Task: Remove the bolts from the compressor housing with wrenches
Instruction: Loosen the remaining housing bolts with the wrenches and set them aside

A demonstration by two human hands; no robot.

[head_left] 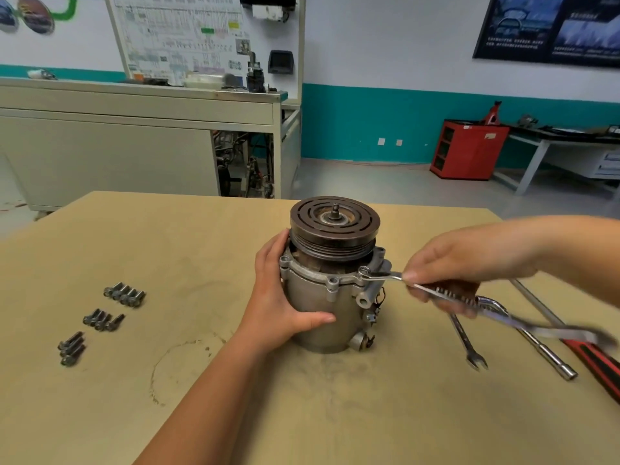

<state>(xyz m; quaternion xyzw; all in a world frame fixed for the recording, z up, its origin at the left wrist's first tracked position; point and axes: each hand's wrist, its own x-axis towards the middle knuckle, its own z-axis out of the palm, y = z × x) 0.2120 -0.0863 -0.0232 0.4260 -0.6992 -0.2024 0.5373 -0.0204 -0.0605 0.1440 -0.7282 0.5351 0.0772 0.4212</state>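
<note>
My bench is a tan tabletop [235, 414] with a faint ring stain [174, 370] near my edge. Red-and-black handle [597, 367] lies at far right. Across the floor: grey training bench [107, 156] with a wiring-diagram board [188, 38] standing behind it, red cabinet [466, 151] against the teal-banded wall, red jack stand [493, 112] showing above it, dark poster [550, 28] upper right.

twelve loose bolts [124, 294] lay at nine o'clock of one compressor [318, 297], clustered five, four, three; at three o'clock, one ring wrench [382, 276], one open-end wrench [468, 347], one socket driver [553, 359].
</note>
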